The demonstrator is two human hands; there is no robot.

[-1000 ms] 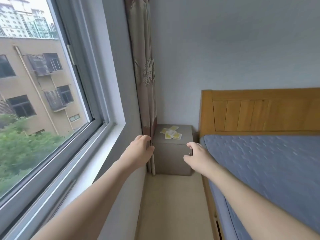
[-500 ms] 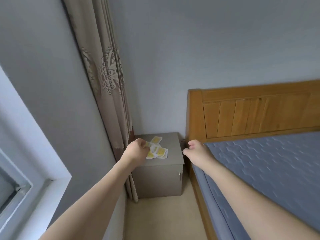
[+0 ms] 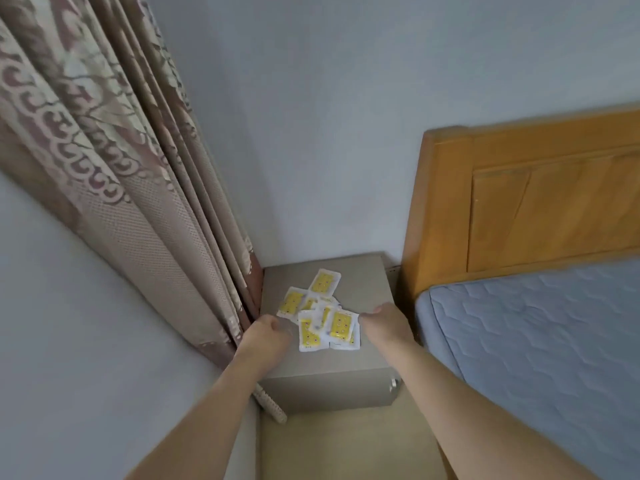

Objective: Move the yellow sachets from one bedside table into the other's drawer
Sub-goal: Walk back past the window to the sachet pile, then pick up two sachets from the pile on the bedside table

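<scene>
The yellow sachets (image 3: 320, 317) lie in a loose overlapping heap on the grey bedside worktop (image 3: 367, 282). The left hand (image 3: 266, 336) hovers just left of the heap, its grip curled closed on nothing visible. The right hand (image 3: 386, 323) has curled fingers at the heap's right edge; whether its grip holds a sachet cannot be told.

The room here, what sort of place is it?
Most likely a bedroom. A bed with a blue quilted mattress and a wooden headboard stands against the wall, a small bedside table sits in the corner beside it, and a patterned curtain hangs at the left.
</scene>
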